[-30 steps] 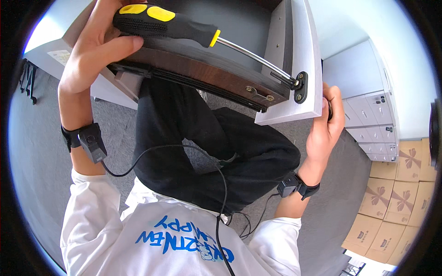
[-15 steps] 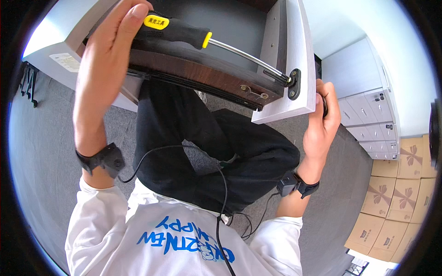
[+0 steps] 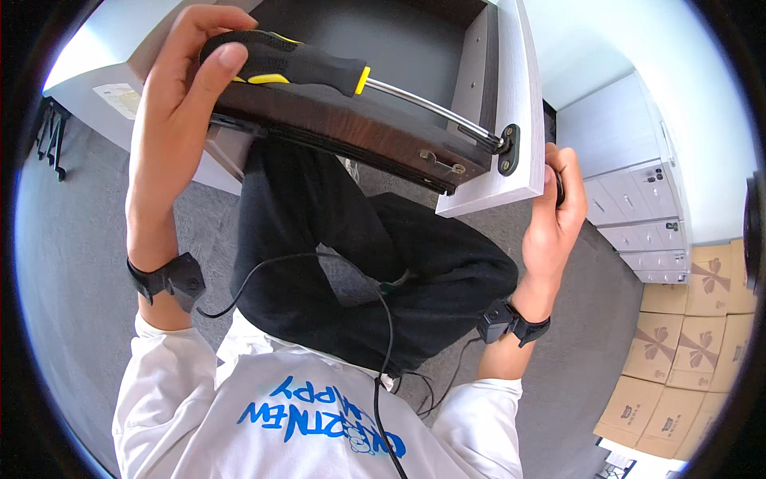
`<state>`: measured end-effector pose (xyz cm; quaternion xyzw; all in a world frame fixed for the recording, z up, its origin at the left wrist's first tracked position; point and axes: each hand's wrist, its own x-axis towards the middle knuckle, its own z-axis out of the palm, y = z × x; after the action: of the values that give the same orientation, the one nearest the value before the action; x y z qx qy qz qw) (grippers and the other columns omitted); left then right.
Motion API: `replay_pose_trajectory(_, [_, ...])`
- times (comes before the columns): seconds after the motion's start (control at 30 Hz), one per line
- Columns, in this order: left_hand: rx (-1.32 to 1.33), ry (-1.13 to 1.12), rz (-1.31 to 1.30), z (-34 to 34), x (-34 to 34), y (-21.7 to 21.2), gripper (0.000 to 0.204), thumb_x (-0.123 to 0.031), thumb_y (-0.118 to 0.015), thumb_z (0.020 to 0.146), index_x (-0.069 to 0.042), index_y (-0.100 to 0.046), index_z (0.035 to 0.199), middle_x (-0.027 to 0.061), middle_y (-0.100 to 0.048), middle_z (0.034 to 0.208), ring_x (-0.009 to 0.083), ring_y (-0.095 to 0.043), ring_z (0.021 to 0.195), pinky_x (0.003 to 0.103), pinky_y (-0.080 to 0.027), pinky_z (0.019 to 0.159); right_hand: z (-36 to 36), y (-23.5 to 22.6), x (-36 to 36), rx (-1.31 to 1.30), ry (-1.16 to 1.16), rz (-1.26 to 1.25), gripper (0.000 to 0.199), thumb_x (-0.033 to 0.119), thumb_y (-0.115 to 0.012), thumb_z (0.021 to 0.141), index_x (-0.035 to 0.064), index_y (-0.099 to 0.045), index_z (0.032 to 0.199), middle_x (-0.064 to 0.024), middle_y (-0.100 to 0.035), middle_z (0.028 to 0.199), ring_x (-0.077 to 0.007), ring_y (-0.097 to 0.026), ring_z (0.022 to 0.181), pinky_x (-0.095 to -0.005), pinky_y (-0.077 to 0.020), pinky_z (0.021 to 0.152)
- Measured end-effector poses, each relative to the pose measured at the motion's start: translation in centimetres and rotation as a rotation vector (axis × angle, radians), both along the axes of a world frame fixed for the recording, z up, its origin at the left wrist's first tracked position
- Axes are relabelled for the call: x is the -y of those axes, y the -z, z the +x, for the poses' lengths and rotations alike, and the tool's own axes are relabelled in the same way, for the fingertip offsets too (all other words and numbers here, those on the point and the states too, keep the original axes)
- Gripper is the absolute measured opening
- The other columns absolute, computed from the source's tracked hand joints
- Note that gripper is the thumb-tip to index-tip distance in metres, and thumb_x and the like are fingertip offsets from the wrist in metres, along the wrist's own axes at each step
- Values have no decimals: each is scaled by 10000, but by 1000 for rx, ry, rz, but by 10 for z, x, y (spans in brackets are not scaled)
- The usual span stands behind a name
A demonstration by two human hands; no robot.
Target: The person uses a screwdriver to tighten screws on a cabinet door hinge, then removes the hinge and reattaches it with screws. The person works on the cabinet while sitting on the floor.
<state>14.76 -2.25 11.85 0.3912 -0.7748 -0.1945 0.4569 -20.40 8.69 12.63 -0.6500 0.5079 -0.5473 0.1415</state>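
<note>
My left hand (image 3: 177, 108) is closed around the black and yellow handle of a screwdriver (image 3: 323, 68). The steel shaft runs down to the right, its tip at a black oval fitting (image 3: 509, 150) on the inner face of the pale drawer front (image 3: 520, 96). Two screws show in that fitting. Beyond the drawer front, my right hand (image 3: 552, 227) has its fingers curled around a small dark thing against the outer face, mostly hidden by the fingers. The drawer (image 3: 351, 120) is pulled out, with a dark brown side and a black slide rail (image 3: 359, 156) below it.
My crossed legs (image 3: 359, 231) lie under the drawer. A black cable (image 3: 389, 319) crosses my lap to the wrist straps. Pale cabinets (image 3: 638, 199) with several small drawers stand at the right, near stacked cardboard boxes (image 3: 670, 351). A black-legged stand (image 3: 53, 140) is at the far left.
The screwdriver handle has turned in my left hand: its yellow label patch has rolled out of sight. My left thumb and fingers have shifted slightly. The right hand stays at the drawer front.
</note>
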Motion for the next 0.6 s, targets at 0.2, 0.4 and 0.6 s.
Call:
replay_pose_trajectory(0.2, [114,-7,-231,-19,-3,-6,357,-329,-461,1066,-144,-629,1321,43,-591,1291,127,-571,1158,250,-395,979,1,-3,-1,-42,25,21,274,233,-560,1067,-1,-562,923,-23,-553,836,-84,-562,693,-236,-458,627])
replay_pose_trajectory(0.4, [-85,62,-109,-20,-6,-9,402,-241,-536,1032,-118,-571,1413,41,-590,1261,121,-583,1105,222,-432,930,0,-2,-1,-41,17,24,277,236,-559,1068,-1,-561,925,-21,-547,830,-87,-560,691,-240,-454,624])
replay_pose_trajectory(0.6, [54,-260,-27,-21,-2,-2,359,-387,-498,1076,-168,-602,1341,18,-602,971,116,-589,886,239,-437,868,2,-1,1,-31,22,14,271,233,-555,1070,6,-562,924,-21,-547,823,-87,-557,693,-241,-453,622])
